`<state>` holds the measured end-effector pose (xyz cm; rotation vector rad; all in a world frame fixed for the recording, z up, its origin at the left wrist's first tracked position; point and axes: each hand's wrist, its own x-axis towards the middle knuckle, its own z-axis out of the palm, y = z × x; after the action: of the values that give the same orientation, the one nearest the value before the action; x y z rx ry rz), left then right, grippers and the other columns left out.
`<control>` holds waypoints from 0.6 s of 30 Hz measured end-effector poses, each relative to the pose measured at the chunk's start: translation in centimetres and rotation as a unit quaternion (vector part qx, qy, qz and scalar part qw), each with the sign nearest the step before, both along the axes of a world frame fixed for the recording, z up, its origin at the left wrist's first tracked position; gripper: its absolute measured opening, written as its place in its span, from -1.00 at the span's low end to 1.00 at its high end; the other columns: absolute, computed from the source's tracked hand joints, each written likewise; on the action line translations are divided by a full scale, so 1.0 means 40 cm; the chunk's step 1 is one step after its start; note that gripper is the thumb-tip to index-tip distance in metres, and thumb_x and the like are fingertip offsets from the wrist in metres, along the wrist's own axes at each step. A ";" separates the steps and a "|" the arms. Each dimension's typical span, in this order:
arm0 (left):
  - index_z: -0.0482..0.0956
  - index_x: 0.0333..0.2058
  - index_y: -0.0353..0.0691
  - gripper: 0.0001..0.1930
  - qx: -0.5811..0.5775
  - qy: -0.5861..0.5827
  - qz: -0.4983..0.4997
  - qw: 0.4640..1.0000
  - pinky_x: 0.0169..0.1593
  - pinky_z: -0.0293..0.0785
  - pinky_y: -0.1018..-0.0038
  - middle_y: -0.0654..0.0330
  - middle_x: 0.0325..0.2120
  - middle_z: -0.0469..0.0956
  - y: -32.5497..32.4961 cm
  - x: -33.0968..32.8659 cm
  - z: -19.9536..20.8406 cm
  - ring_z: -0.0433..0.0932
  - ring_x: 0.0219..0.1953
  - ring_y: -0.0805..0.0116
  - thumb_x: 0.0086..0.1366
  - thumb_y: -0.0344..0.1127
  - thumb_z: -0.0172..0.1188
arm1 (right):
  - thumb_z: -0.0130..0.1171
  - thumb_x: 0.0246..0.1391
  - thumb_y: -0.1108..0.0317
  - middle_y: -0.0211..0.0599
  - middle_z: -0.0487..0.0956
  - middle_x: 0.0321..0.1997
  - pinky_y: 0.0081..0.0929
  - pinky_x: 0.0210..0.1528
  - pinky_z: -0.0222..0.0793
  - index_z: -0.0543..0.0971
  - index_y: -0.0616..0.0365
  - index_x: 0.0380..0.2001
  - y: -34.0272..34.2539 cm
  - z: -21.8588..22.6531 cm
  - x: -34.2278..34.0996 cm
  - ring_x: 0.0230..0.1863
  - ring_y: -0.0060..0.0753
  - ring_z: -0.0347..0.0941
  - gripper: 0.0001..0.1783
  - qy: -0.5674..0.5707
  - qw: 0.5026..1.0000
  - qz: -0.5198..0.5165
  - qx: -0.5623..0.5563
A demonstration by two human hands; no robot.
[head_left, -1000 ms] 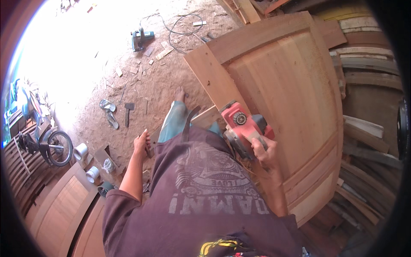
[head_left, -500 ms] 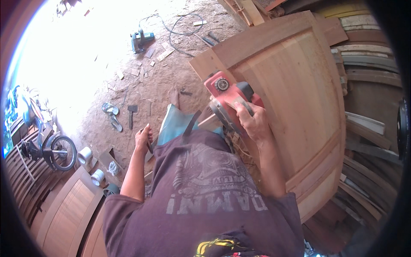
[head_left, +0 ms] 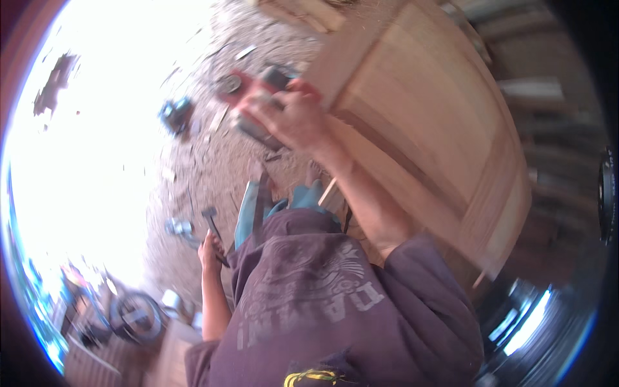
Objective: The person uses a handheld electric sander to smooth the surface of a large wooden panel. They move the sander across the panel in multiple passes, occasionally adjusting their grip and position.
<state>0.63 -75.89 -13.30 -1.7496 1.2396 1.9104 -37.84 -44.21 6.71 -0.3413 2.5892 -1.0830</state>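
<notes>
Lower left of frame: your left hand [head_left: 209,247] hangs by your hip, fingers curled, holding nothing visible. Upper centre: your right hand [head_left: 291,119] is clamped on the red power planer [head_left: 258,103], at the near edge of the wooden door panel [head_left: 425,129]. Planing pass appears underway; judgement: the next stroke needs the sole flat and a steady push.

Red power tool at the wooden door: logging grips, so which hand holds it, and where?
The right hand grips the red power tool from above, by its top; the left hand hangs at the person's side.

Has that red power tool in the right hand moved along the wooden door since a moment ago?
Yes. The red power tool, gripped by the right hand, has slid up the wooden door edge to its far corner, away from the person.
</notes>
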 end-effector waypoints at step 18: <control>0.63 -0.28 -0.22 -0.65 -0.203 0.196 -0.457 0.844 -0.58 0.14 0.55 0.36 -0.56 0.38 -0.220 -1.166 0.011 0.28 -0.62 0.56 0.39 -0.01 0.40 | 0.38 0.26 0.01 0.01 0.68 0.03 -0.11 0.15 0.52 0.70 0.15 0.07 0.225 0.188 0.565 0.08 0.01 0.65 -0.51 -0.012 0.772 -0.601 -0.206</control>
<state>-46.01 -84.70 -12.84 -0.5891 2.2169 1.4651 -15.24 -35.21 14.24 1.4453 2.3504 -1.9556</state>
